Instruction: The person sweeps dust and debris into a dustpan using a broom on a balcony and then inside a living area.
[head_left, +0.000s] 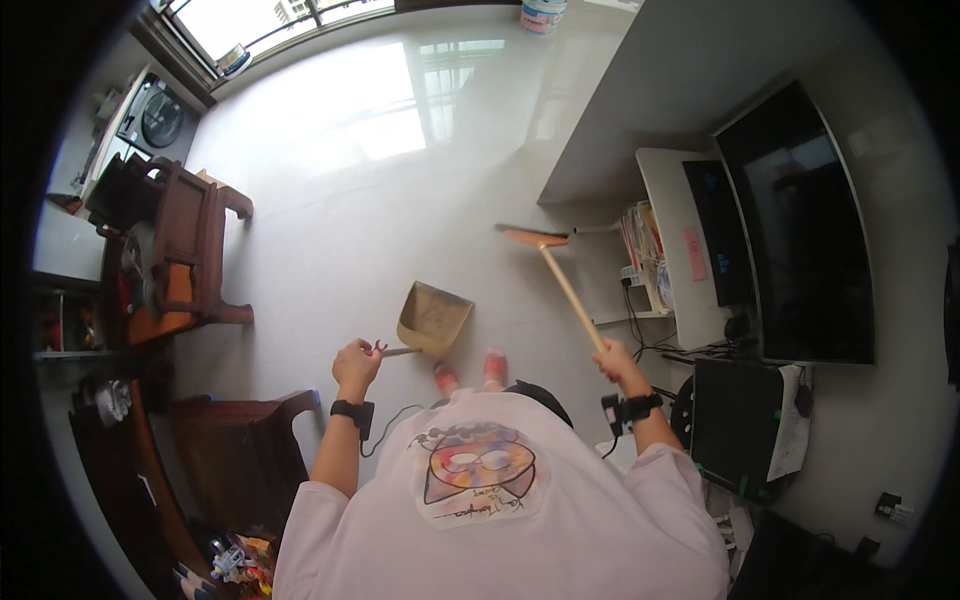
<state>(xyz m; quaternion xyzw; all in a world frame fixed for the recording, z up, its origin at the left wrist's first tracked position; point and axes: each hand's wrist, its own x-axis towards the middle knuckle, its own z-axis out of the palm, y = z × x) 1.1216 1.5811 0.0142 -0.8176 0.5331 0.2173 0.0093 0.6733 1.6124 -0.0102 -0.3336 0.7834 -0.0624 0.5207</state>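
My left hand (356, 370) grips the top end of the handle of a tan dustpan (435, 319), with a small reddish hook showing at the fingers. The pan hangs or rests just ahead of my feet; whether it touches the floor I cannot tell. In my right hand (619, 363) is the pale stick of a broom (570, 289). Its orange head (537, 238) with dark bristles is out ahead and to the right, by the desk's foot. Black straps with small devices and cables circle both wrists.
Glossy pale floor tiles (337, 225) stretch toward the window. Dark wooden chairs (191, 240) stand on the left, near a washing machine (154, 116). To the right are a white desk (667, 225), a large television (802, 232) and loose cables (637, 330). A bucket (543, 15) stands far ahead.
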